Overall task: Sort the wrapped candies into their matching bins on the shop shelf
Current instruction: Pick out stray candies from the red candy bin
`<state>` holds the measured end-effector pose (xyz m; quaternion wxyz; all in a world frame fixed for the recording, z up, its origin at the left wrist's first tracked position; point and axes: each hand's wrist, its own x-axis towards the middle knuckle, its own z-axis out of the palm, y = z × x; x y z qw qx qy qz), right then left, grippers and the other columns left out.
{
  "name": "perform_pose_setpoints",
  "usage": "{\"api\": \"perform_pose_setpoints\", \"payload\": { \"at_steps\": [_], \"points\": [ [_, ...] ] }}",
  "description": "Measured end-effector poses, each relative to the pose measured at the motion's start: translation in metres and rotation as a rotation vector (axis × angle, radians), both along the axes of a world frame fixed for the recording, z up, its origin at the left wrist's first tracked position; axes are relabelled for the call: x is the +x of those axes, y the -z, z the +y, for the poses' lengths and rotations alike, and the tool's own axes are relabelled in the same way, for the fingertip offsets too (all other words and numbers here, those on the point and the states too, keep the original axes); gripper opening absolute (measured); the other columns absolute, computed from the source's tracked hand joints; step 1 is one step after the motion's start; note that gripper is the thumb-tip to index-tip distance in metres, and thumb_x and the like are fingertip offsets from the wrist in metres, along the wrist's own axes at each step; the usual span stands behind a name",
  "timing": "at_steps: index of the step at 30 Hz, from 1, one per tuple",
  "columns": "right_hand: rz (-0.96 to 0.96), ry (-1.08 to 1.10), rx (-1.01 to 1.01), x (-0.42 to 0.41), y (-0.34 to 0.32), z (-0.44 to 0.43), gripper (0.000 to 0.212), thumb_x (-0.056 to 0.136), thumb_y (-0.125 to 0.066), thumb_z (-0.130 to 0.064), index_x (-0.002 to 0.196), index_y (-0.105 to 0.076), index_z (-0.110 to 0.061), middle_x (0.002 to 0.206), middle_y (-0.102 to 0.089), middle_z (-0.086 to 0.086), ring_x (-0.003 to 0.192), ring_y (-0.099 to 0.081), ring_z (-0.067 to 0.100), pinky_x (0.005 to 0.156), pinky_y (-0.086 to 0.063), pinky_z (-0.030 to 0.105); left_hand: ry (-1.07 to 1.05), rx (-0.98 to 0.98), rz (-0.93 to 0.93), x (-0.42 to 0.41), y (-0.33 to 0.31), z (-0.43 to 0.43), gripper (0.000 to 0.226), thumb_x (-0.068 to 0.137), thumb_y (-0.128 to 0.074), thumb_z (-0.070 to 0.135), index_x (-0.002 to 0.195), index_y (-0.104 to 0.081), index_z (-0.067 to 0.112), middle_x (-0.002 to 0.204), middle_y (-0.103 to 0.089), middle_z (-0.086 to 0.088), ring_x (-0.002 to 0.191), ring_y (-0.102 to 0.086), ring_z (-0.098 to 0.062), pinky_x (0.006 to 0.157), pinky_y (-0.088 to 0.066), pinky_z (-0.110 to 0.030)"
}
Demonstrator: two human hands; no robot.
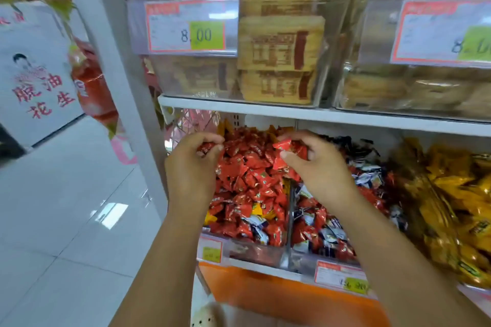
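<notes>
Here, a person reaches up from six o'clock toward clear bins on the lower tier of a shop shelf [255, 267]. The left hand [194, 167], just left of centre, has its fingers curled and pinches a red wrapped candy [208, 147] between thumb and fingertips. The right hand [318, 167], at three o'clock from the left one, pinches a second red candy [282, 145] in the same way. Both hands hover over the left bin [252, 251], which is heaped with red candies [249, 175]. A few blue-and-white candies [259, 232] lie among them toward the bin's six o'clock edge. A clear divider [290, 220] separates this bin from the middle bin [303, 260] at its three o'clock, where red and blue-and-white sweets are mixed together. Farther toward three o'clock lie heaped yellow candies [457, 207]. Above, at twelve o'clock, a white shelf board [318, 115] carries clear boxes of tan biscuit packs [279, 45], with a price label [190, 28] reading 8.00. At nine o'clock are a white upright post [117, 48], a pale tiled floor [66, 207] and a white sign [34, 74] with red characters. An orange panel [279, 295] runs below the bins at six o'clock.
</notes>
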<state>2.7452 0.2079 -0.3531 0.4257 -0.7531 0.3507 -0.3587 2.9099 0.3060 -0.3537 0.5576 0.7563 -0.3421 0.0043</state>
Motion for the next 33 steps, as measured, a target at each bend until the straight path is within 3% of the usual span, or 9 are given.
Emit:
{"api": "perform_pose_setpoints", "payload": {
  "at_steps": [4, 6, 8, 12, 16, 18, 25, 29, 33],
  "points": [
    [0.116, -0.048, -0.115, 0.038, 0.010, -0.006, 0.030, 0.093, -0.060, -0.017, 0.118, -0.063, -0.031, 0.051, -0.054, -0.026, 0.035, -0.034, 0.005, 0.038, -0.025, 0.014, 0.024, 0.000, 0.008, 0.016, 0.014, -0.008, 0.019, 0.084, -0.069, 0.010, 0.079, -0.067, 0.029, 0.086, -0.064, 0.023, 0.075, -0.053, 0.022, 0.068, -0.035, 0.002],
    [0.164, -0.090, -0.177, 0.044, 0.010, -0.008, 0.044, 0.092, -0.060, -0.014, 0.130, -0.056, -0.037, 0.100, -0.060, -0.031, 0.068, -0.053, -0.009, 0.061, -0.044, 0.009, 0.089, 0.018, -0.015, 0.017, 0.020, -0.017, 0.016, 0.085, -0.069, 0.010, 0.084, -0.069, 0.026, 0.088, -0.064, 0.021, 0.079, -0.052, 0.022, 0.071, -0.032, 0.004],
    [0.222, -0.127, -0.227, 0.043, 0.010, -0.010, 0.053, 0.093, -0.058, -0.010, 0.134, -0.050, -0.041, 0.139, -0.037, -0.023, 0.117, -0.049, -0.003, 0.099, -0.044, 0.021, 0.159, 0.079, -0.057, 0.016, 0.026, -0.022, 0.013, 0.086, -0.069, 0.015, 0.095, -0.071, 0.025, 0.096, -0.066, 0.015, 0.082, -0.054, 0.011, 0.072, -0.032, 0.005],
    [0.323, -0.144, -0.239, 0.027, 0.007, -0.006, 0.053, 0.097, -0.046, -0.004, 0.134, -0.049, -0.042, 0.151, -0.034, -0.011, 0.134, -0.036, 0.006, 0.106, -0.027, 0.015, 0.231, 0.183, -0.134, 0.015, 0.028, -0.021, 0.026, 0.094, -0.059, 0.016, 0.117, -0.067, 0.023, 0.115, -0.066, 0.007, 0.095, -0.050, 0.004, 0.073, -0.029, 0.007],
    [0.297, -0.078, -0.131, -0.017, -0.006, 0.000, 0.044, 0.099, -0.044, -0.007, 0.127, -0.056, -0.039, 0.135, -0.051, -0.011, 0.108, -0.060, 0.023, 0.086, -0.050, 0.029, 0.214, 0.114, -0.241, 0.002, 0.011, -0.012, 0.032, 0.094, -0.052, 0.005, 0.120, -0.065, 0.018, 0.123, -0.062, -0.004, 0.115, -0.056, -0.019, 0.093, -0.037, -0.017],
    [0.304, -0.052, 0.016, -0.047, -0.012, -0.003, 0.039, 0.098, -0.045, -0.005, 0.121, -0.061, -0.032, 0.123, -0.058, -0.007, 0.094, -0.063, 0.020, 0.080, -0.053, 0.026, 0.260, 0.101, -0.312, -0.014, 0.004, -0.006, 0.030, 0.094, -0.055, 0.008, 0.120, -0.065, 0.019, 0.121, -0.063, 0.001, 0.113, -0.055, -0.016, 0.094, -0.036, -0.018],
    [0.925, -0.217, 0.100, -0.126, 0.006, 0.002, 0.022, 0.094, -0.058, -0.016, 0.108, -0.070, -0.029, 0.101, -0.063, -0.017, 0.098, -0.059, 0.003, 0.080, -0.046, 0.015, 0.600, 0.335, -0.461, -0.074, 0.017, 0.007, 0.039, 0.093, -0.058, 0.030, 0.132, -0.056, 0.028, 0.142, -0.045, 0.012, 0.133, -0.033, -0.009, 0.108, -0.014, -0.013],
    [0.989, -0.273, 0.169, -0.118, 0.017, 0.009, 0.032, 0.094, -0.060, -0.016, 0.125, -0.062, -0.025, 0.124, -0.060, -0.004, 0.102, -0.059, 0.010, 0.080, -0.049, 0.018, 0.668, 0.417, -0.490, -0.075, 0.036, 0.011, 0.049, 0.094, -0.051, 0.037, 0.142, -0.043, 0.028, 0.155, -0.023, 0.016, 0.143, -0.018, -0.005, 0.117, -0.018, -0.026],
    [1.075, -0.297, 0.168, -0.103, 0.021, 0.009, 0.043, 0.094, -0.060, -0.024, 0.136, -0.049, -0.027, 0.130, -0.054, 0.001, 0.106, -0.058, 0.018, 0.084, -0.051, 0.028, 0.720, 0.424, -0.475, -0.071, 0.035, 0.011, 0.055, 0.090, -0.041, 0.047, 0.144, -0.039, 0.032, 0.155, -0.018, 0.021, 0.144, -0.011, 0.000, 0.115, -0.009, -0.020]
  ]
}}
